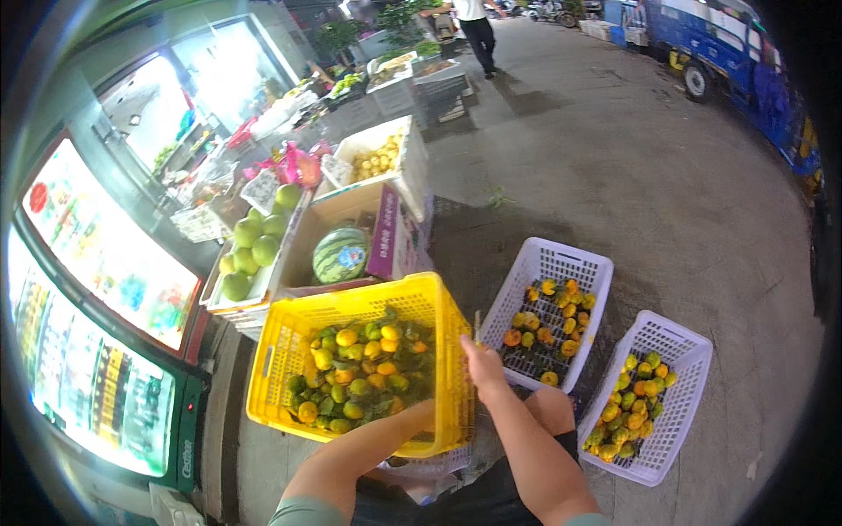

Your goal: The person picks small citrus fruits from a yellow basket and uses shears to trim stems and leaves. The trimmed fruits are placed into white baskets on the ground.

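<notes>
A yellow plastic crate (368, 296) stands before me, with green and orange citrus fruits (355, 355) and some leaves inside. My left forearm reaches over its near side, and the crate's wall hides the hand. Just outside the crate's right wall, my right hand (483, 369) is closed around a thin upright tool (477, 323), too small to identify. Beside that hand, a pale lilac plastic basket (597, 315) holds scattered orange and yellow citrus fruits (544, 334). Farther right, a second lilac basket (684, 394) has more citrus fruits (630, 411) gathered toward its left side.
Behind the yellow crate are a watermelon (340, 255) in a cardboard box (316, 227), green pomelos (253, 246) and a foam box (414, 167) of yellow fruit. A lit display fridge (99, 368) stands left. A person (475, 33) and a blue truck (723, 56) are farther off.
</notes>
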Demonstrator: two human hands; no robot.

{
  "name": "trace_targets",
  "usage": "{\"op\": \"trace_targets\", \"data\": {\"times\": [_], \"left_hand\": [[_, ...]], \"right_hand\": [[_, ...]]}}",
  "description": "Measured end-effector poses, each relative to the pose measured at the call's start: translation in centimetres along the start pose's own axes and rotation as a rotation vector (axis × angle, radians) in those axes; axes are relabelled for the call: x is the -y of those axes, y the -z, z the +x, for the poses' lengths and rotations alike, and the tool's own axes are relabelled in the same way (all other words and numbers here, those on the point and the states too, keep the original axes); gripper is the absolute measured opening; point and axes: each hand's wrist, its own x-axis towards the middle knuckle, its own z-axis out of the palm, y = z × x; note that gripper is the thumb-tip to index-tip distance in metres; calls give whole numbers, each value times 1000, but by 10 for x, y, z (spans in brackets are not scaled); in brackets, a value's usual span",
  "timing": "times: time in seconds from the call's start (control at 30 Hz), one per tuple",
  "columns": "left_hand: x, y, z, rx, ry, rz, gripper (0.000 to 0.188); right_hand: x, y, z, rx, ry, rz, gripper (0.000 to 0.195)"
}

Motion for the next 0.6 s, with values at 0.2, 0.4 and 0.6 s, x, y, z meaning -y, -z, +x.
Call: {"op": "trace_targets", "data": {"times": [0.2, 0.4, 0.6], "left_hand": [[11, -14, 4, -22, -12, 89, 47], [46, -15, -17, -92, -48, 329, 46], [-43, 71, -97, -457, 392, -227, 43]], "right_hand": [[19, 2, -24, -94, -80, 24, 51], [2, -3, -3, -17, 79, 112, 51], [-15, 25, 19, -97, 102, 38, 53]]}}
